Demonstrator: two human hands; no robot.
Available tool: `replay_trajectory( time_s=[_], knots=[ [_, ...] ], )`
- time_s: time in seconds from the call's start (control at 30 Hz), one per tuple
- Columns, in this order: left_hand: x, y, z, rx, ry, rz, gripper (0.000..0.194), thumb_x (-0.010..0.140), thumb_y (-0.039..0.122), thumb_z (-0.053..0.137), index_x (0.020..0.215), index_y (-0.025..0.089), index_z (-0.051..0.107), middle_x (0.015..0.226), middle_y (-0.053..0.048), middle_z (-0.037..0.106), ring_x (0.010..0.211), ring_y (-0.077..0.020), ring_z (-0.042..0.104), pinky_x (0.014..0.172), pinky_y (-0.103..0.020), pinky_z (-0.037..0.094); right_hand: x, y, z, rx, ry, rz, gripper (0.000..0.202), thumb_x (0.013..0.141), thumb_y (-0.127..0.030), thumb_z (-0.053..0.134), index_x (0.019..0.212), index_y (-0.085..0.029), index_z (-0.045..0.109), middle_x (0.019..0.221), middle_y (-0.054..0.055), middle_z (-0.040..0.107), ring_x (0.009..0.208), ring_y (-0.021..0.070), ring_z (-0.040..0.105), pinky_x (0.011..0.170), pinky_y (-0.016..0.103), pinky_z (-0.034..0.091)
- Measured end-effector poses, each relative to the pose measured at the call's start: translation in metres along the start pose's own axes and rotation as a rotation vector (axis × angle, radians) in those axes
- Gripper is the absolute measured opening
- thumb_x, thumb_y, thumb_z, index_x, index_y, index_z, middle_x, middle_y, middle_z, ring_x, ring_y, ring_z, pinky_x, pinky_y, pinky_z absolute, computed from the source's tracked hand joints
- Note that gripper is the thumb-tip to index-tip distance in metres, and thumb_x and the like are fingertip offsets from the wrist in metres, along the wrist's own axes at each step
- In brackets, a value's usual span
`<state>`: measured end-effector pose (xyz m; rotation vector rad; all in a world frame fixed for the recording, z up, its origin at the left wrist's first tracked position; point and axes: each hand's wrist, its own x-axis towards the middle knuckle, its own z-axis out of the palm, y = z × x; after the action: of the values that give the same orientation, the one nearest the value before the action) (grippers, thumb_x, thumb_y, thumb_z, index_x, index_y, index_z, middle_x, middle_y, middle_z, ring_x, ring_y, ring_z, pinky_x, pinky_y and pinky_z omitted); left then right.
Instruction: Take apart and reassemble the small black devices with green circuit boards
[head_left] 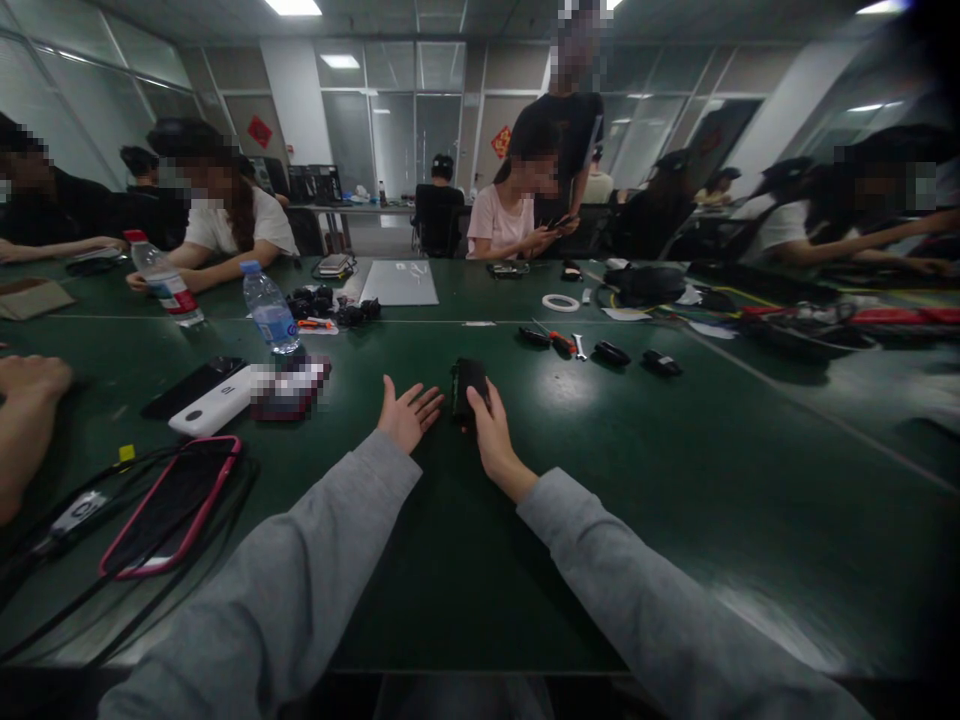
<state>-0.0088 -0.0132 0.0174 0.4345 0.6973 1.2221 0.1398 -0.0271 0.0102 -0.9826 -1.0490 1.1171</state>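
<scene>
My right hand grips a small black box-shaped object by its right side, thumb on top. What kind of thing it is I cannot make out. Just left of it, my left hand lies open, fingers spread and holding nothing. A narrow gap of green table separates the left fingertips from the black object. Beyond my right hand are a screwdriver with an orange and black handle, a wrench and several small black objects, among them one rounded piece.
To the left lie a pink-edged phone with cables across it, a white power bank and a black phone. Two plastic bottles, one blue-capped, stand behind. Another person's hand rests at far left. Cables and tools cover the far right.
</scene>
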Motion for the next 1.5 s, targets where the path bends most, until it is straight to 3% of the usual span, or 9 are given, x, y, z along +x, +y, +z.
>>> replay_trajectory(
  time_s=[0.1,0.17,0.3,0.43,0.53,0.77,1.07,1.33,1.5],
  knots=[
    [-0.002,-0.001,0.006,0.031,0.040,-0.005,0.075,0.074,0.073,0.035,0.123,0.017,0.046,0.123,-0.015,0.056,0.110,-0.0241,0.056,0.085,-0.033,0.048,-0.008,0.000,0.003,-0.329,-0.030,-0.305,0.058,0.087,-0.044,0.050,0.139,-0.024,0.033,0.136,0.006,0.038,0.120,0.0218,0.041,0.099,0.039,0.038],
    [-0.003,-0.002,0.011,0.062,0.029,-0.012,0.067,0.077,0.070,0.034,0.115,0.017,0.053,0.115,-0.014,0.060,0.106,-0.0238,0.057,0.084,-0.034,0.048,-0.009,0.001,0.004,-0.480,-0.123,-0.388,0.057,0.088,-0.041,0.049,0.140,-0.023,0.032,0.136,0.007,0.038,0.123,0.0223,0.038,0.106,0.041,0.030],
    [-0.002,-0.004,0.014,0.086,-0.023,-0.018,0.056,0.082,0.063,0.036,0.101,0.016,0.059,0.097,-0.012,0.065,0.094,-0.0229,0.062,0.081,-0.035,0.049,-0.005,0.007,0.004,-0.577,-0.270,-0.354,0.050,0.089,-0.038,0.049,0.136,-0.024,0.039,0.128,0.007,0.046,0.116,0.0214,0.045,0.104,0.040,0.034],
    [0.003,-0.009,0.008,0.118,0.030,0.035,0.030,0.078,0.040,0.061,0.097,0.016,0.059,0.085,-0.007,0.065,0.076,-0.0162,0.063,0.071,-0.029,0.050,-0.003,0.008,0.002,-0.510,-0.250,-0.337,0.045,0.089,-0.036,0.048,0.132,-0.023,0.043,0.128,0.005,0.047,0.115,0.0206,0.045,0.103,0.038,0.034],
    [0.004,-0.011,0.004,0.149,0.048,0.099,0.033,0.069,0.025,0.072,0.098,0.018,0.057,0.080,-0.002,0.065,0.065,-0.0118,0.061,0.062,-0.025,0.048,-0.008,0.001,0.003,-0.507,-0.202,-0.362,0.043,0.090,-0.036,0.047,0.130,-0.023,0.045,0.126,0.006,0.048,0.114,0.0204,0.046,0.102,0.038,0.035],
    [0.001,-0.010,0.007,0.111,0.011,0.113,0.038,0.068,0.034,0.073,0.099,0.017,0.059,0.088,-0.005,0.067,0.073,-0.0157,0.064,0.070,-0.031,0.052,-0.021,-0.017,0.007,-0.565,-0.109,-0.512,0.048,0.091,-0.039,0.046,0.136,-0.024,0.036,0.128,0.007,0.043,0.117,0.0208,0.043,0.103,0.038,0.035],
    [-0.004,-0.004,0.009,0.132,0.111,0.056,0.031,0.071,0.038,0.069,0.092,0.017,0.059,0.080,-0.003,0.065,0.066,-0.0151,0.063,0.065,-0.032,0.053,-0.016,-0.015,0.003,-0.498,0.002,-0.493,0.042,0.092,-0.040,0.044,0.129,-0.020,0.040,0.127,0.009,0.044,0.117,0.0209,0.042,0.104,0.038,0.033],
    [0.002,-0.005,0.003,0.139,0.076,0.032,0.036,0.072,0.043,0.067,0.096,0.018,0.058,0.087,-0.006,0.066,0.076,-0.0201,0.066,0.065,-0.034,0.054,-0.001,-0.012,-0.009,-0.457,0.094,-0.438,0.042,0.090,-0.041,0.049,0.124,-0.018,0.041,0.118,0.010,0.049,0.107,0.0196,0.049,0.095,0.036,0.039],
    [0.003,-0.005,0.003,0.122,0.082,0.017,0.038,0.073,0.045,0.065,0.099,0.017,0.058,0.087,-0.008,0.066,0.077,-0.0205,0.066,0.065,-0.035,0.054,0.026,0.001,-0.026,-0.318,0.146,-0.206,0.043,0.080,-0.046,0.057,0.112,-0.017,0.051,0.112,0.009,0.053,0.106,0.0211,0.049,0.096,0.038,0.039]
  ],
)
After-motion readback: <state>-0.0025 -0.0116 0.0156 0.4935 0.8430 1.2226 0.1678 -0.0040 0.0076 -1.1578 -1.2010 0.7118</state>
